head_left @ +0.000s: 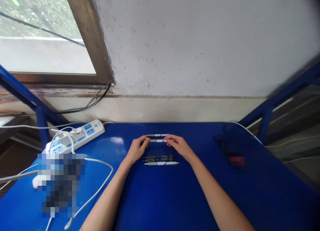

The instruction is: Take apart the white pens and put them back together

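Observation:
My left hand (139, 147) pinches the left end of a white and grey pen (158, 141), and my right hand (178, 145) pinches its right end. Just behind it lies a second white pen (157, 135), parallel and close; its ends are partly covered by my fingers, so I cannot tell if they touch it. Nearer to me, two dark pens (160, 157) lie side by side on the blue table (160, 197). Along their near side is a third white pen (162, 163), its tip pointing left.
A white power strip (83, 134) with plugs stands at the back left, and a white cable (107, 167) loops over the table. Blurred dark items lie at front left; a blurred black and red item (236, 160) sits at right. Behind is a wall (190, 41).

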The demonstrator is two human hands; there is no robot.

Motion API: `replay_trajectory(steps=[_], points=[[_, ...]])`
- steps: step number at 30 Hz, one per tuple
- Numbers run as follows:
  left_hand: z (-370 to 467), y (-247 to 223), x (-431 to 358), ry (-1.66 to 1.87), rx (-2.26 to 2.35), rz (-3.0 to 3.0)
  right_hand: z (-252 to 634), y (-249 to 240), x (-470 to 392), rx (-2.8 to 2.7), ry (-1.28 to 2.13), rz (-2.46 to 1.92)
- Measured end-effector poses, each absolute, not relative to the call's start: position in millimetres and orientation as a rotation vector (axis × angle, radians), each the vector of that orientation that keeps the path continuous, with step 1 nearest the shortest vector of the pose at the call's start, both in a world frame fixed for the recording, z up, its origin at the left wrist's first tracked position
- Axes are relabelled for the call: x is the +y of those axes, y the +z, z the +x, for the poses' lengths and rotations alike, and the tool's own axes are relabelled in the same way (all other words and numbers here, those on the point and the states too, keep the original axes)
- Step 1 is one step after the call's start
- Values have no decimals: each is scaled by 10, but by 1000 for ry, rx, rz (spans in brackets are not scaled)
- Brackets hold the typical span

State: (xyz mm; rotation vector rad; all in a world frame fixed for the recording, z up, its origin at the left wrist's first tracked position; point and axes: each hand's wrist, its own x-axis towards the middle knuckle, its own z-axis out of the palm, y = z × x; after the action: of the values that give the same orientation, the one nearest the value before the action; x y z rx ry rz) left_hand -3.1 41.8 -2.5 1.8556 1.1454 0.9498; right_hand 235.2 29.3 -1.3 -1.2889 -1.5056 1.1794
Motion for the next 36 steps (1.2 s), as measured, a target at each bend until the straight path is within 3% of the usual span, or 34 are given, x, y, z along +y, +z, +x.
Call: replay_trajectory(steps=[36], points=[[-20, 16, 393, 956, 1136, 1865, 2352, -25, 300, -1257, 1259, -1227]])
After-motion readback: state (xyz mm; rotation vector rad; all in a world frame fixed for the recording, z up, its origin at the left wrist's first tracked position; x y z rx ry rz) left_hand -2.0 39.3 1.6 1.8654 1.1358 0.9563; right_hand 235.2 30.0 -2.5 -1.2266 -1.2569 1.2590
